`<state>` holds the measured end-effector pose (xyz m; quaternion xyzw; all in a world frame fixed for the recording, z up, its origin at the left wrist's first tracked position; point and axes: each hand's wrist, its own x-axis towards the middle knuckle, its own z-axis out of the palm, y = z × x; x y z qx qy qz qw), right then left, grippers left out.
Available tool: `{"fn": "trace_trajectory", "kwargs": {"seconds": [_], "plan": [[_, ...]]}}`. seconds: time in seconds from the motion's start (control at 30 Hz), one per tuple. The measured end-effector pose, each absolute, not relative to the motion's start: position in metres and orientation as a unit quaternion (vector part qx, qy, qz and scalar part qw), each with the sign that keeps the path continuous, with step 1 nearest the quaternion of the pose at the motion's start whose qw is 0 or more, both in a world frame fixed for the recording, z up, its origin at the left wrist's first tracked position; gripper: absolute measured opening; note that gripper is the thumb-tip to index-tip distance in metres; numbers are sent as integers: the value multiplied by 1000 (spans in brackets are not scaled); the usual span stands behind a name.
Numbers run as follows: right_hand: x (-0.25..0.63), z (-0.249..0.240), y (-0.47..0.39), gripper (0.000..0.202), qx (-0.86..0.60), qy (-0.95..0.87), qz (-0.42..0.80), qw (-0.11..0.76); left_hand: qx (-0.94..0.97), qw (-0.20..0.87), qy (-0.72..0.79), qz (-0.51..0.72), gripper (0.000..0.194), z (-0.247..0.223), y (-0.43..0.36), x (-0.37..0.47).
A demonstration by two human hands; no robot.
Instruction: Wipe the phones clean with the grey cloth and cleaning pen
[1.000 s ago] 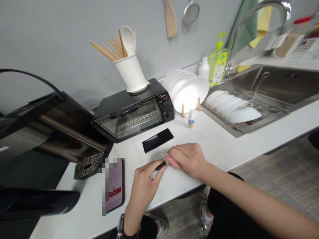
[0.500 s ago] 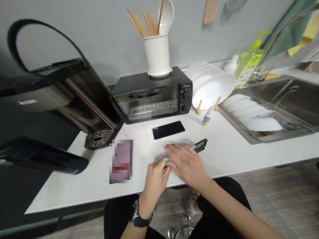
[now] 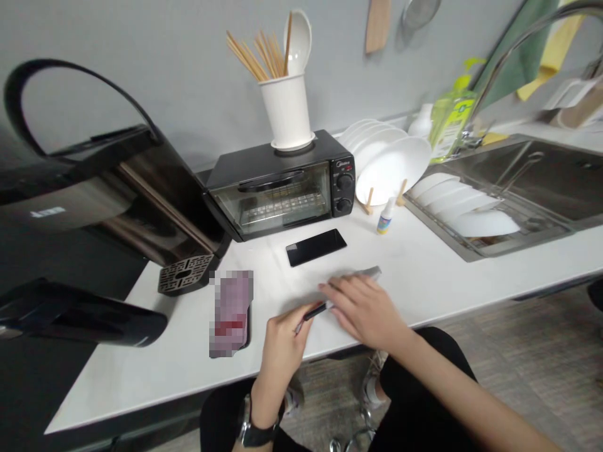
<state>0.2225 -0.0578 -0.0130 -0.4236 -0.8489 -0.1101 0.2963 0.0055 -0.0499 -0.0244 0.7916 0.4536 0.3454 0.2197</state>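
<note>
Close to the counter's front edge, my left hand (image 3: 284, 342) is closed on the near end of a dark phone-like object (image 3: 315, 310). My right hand (image 3: 360, 307) lies over the middle of that object, its fingers wrapped round a pale grey part (image 3: 371, 272) that sticks out beyond them. Most of the object is hidden under my right hand. A black phone (image 3: 316, 247) lies flat on the counter beyond my hands. To their left is a flat item blurred by pixels (image 3: 232, 314). A small white spray bottle (image 3: 385, 216) stands behind my right hand.
A black toaster oven (image 3: 282, 188) carries a white cup (image 3: 286, 110) of chopsticks. White plates (image 3: 393, 169) stand in a rack beside it. The sink (image 3: 546, 182) with bowls is at the right. A dark machine (image 3: 155, 207) and a black bottle (image 3: 108, 317) are at the left.
My right hand has slid along the held object, and more dark surface shows between my hands. The far end now looks pale grey instead of black. The camera view has shifted slightly.
</note>
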Motion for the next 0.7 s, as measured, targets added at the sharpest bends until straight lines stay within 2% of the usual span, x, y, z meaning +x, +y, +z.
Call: {"fn": "trace_trajectory", "kwargs": {"seconds": [0.1,0.17,0.23,0.3,0.37,0.47,0.53,0.63,0.7], "plan": [[239,-8,-54,29,-531,-788,-99,295,789,258,443,339,26,-22,-50,14],[215,-6,-57,28,-554,-769,-77,310,801,227,436,342,23,-21,-47,20],[180,-5,-63,26,-516,-785,-59,338,822,171,413,354,28,-22,-44,21],[163,-6,-68,39,-445,-822,-63,350,836,130,392,360,28,-21,-43,17],[178,-8,-69,46,-418,-838,-82,341,834,136,406,349,25,-19,-44,14],[231,-7,-62,37,-505,-797,-111,312,807,213,445,324,22,-15,-48,16],[248,-2,-55,38,-581,-746,-122,300,795,249,454,318,20,-13,-49,22],[216,0,-53,32,-611,-721,-106,310,798,226,457,322,23,-16,-46,25],[179,-5,-57,25,-544,-764,-77,338,809,175,447,339,28,-19,-43,21]]}}
